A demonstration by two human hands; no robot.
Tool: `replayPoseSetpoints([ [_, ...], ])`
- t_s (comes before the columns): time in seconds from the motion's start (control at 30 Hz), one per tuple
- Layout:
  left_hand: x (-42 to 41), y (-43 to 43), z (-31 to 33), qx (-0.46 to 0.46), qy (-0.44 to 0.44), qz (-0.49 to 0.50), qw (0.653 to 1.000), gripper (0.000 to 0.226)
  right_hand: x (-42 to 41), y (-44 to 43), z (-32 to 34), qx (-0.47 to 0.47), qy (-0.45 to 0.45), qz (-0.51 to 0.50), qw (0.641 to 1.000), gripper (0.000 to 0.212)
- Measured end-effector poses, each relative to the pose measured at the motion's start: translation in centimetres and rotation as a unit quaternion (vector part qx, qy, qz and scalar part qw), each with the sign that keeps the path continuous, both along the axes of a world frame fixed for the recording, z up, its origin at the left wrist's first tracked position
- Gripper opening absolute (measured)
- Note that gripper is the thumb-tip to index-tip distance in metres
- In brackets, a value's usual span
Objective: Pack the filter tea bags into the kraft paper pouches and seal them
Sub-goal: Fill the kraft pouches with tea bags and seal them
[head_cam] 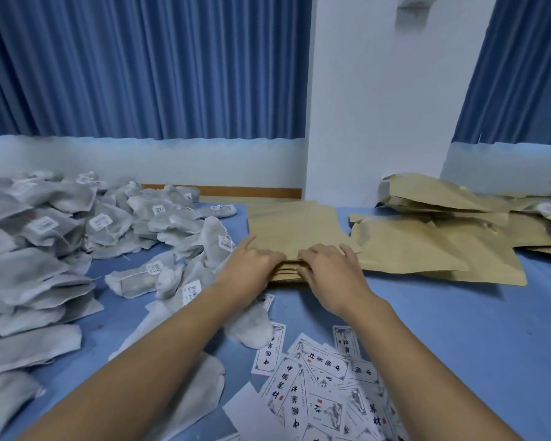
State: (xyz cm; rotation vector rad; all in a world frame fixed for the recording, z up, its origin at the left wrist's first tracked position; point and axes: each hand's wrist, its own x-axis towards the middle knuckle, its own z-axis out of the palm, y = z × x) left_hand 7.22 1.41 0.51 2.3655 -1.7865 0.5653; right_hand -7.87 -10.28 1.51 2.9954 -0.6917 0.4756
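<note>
The left hand and right hand, side by side and nearly touching, curl their fingers onto the near edge of the stack of kraft paper pouches on the table, probably to peel off the top one (it must open first). Filter tea bags are heaped left of the stack, loose pouches lie right of it, and printed labels crowd its near side.

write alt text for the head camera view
Left hand and right hand curl over the near edge of a stack of kraft pouches on a blue table. Filter tea bags heap at left, more pouches lie at right, printed labels nearest.
</note>
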Motion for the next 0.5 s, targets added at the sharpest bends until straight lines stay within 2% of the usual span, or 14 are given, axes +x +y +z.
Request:
replayPoseSetpoints([
  [0.13, 1.0, 0.8, -0.3, -0.089, 0.019, -0.067, 0.994, 0.044, 0.6, 0.1, 1.2, -0.011, 0.038, -0.011, 0.999, 0.019],
  [0.3, 2.3, 1.5, -0.8, -0.249, 0.059, -0.108, 0.961, 0.015, 0.8, 0.2, 2.4, -0.041, 0.059, -0.008, 0.997, 0.02],
  [0.43, 2.5, 1.2, -1.1, -0.277, 0.098, -0.09, 0.952, 0.004, 1.0, 0.4, 2.5, -0.075, 0.057, -0.008, 0.995, 0.023],
  [0.5, 2.2, 1.5, -0.7, -0.27, 0.121, -0.087, 0.951, 0.01, 1.1, 0.2, 2.3, -0.07, 0.018, -0.008, 0.997, 0.013],
])
